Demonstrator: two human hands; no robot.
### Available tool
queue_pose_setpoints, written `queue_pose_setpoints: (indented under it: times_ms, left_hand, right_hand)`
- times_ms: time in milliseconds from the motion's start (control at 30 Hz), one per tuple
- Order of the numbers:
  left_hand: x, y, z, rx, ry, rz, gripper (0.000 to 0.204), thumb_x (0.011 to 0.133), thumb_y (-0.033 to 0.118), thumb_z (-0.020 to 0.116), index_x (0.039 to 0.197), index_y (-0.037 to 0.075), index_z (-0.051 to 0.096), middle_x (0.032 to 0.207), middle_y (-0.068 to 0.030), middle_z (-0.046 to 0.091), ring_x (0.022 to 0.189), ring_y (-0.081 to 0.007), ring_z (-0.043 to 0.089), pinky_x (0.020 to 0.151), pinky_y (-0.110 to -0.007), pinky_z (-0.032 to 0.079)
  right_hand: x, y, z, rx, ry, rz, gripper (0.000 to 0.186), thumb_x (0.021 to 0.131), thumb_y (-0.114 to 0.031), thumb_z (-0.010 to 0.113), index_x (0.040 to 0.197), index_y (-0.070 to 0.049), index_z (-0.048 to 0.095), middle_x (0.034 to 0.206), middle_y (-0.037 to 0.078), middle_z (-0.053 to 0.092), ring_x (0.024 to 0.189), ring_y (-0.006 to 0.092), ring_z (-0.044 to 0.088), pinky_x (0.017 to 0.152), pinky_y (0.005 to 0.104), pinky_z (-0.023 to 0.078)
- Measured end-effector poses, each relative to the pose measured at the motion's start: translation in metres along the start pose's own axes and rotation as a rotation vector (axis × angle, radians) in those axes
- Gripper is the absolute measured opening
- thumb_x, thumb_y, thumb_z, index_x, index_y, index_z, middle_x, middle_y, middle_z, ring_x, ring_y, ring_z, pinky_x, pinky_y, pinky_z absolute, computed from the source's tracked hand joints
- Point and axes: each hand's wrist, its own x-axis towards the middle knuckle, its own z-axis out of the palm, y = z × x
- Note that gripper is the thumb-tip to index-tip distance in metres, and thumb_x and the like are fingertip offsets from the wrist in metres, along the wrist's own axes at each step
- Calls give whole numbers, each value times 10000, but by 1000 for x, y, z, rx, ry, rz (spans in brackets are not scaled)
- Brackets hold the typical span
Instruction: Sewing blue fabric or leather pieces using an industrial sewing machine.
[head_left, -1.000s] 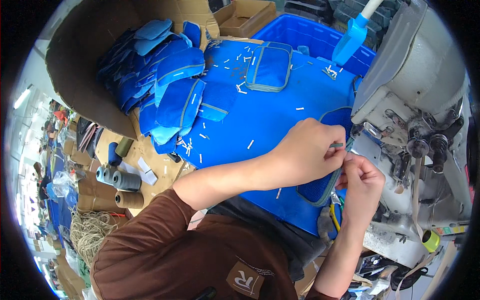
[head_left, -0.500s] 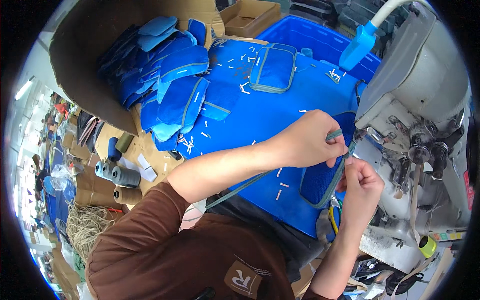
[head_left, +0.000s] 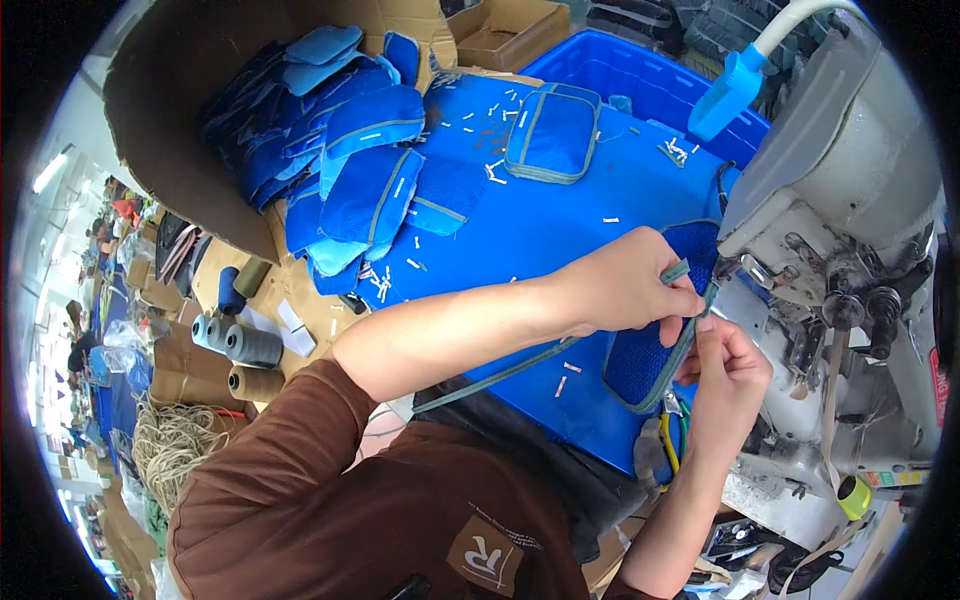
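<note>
Blue mesh piece (head_left: pixel 637 368) over the blue tabletop (head_left: pixel 480 265), beside the grey machine (head_left: pixel 800 190).
Left hand (head_left: pixel 640 285): thumb and fingers pinched on green-grey strip (head_left: pixel 490 381); right hand (head_left: pixel 728 372): fingertips clamped on the piece's edge.

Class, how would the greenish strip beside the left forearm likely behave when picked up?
The greenish strip would probably bend easily, since it looks narrow and thin. It is likely light, with little material showing. Its length might trail or catch, as it runs past the edge of the blue table.
</note>
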Motion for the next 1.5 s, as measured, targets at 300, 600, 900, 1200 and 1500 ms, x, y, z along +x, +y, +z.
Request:
queue_pose_setpoints:
  times_ms: [300, 600, 900, 1200, 1500]
  left_hand:
    - [-4, 12, 0, 191, 16, 51, 216, 906, 184, 672, 793, 11, 732, 609, -28, 661, 496, -75, 485, 452, -268, 339]
    - [-5, 0, 2, -235, -28, -130, 173, 883, 165, 704, 799, 15, 717, 618, -39, 640, 498, -59, 468, 446, -236, 311]
    - [-4, 3, 7, -63, 45, 8, 178, 849, 157, 694, 747, 13, 712, 614, -32, 641, 546, -65, 522, 509, -246, 371]
    - [-1, 9, -1, 111, 22, -4, 255, 792, 142, 661, 571, 18, 635, 558, -69, 650, 490, -91, 551, 447, -285, 377]
    - [1, 6, -4, 138, -47, 19, 202, 856, 158, 672, 734, -1, 695, 585, -52, 654, 511, -64, 540, 466, -262, 382]
  right_hand:
    - [-2, 2, 2, -29, 17, -52, 161, 995, -93, 623, 989, 30, 726, 671, 11, 641, 523, 55, 536, 479, 203, 409]
    - [-6, 3, 5, -22, 50, -49, 181, 1004, -117, 619, 1019, 27, 727, 686, 14, 647, 547, 55, 541, 497, 203, 418]
    - [-2, 0, 0, 68, -30, 4, 190, 1009, -130, 610, 1017, 23, 723, 721, 27, 667, 554, 72, 570, 516, 200, 423]
    - [-3, 0, 1, 11, -8, -1, 152, 997, -98, 622, 952, 24, 702, 701, 7, 635, 558, 58, 542, 521, 195, 409]
    - [-5, 7, 3, 57, 46, -53, 145, 992, -77, 621, 915, 30, 682, 693, 3, 615, 567, 61, 528, 525, 196, 410]
